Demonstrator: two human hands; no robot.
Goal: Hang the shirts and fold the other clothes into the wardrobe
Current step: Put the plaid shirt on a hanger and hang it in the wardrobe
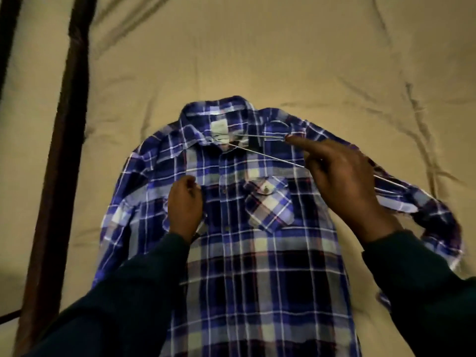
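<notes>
Right hand [342, 181] fingers grip wire hanger [268, 153]; left hand [185, 202] seemingly pinches shirt [252, 266].

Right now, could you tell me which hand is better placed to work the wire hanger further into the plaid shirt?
The right hand, I judge: it already grips the wire hanger, whose end sits at the plaid shirt collar. The left hand pinches the shirt front, away from the hanger, so it suits steadying.

Matt plaid cloth shirt [257, 253], thin metal hanger [268, 155]
</notes>
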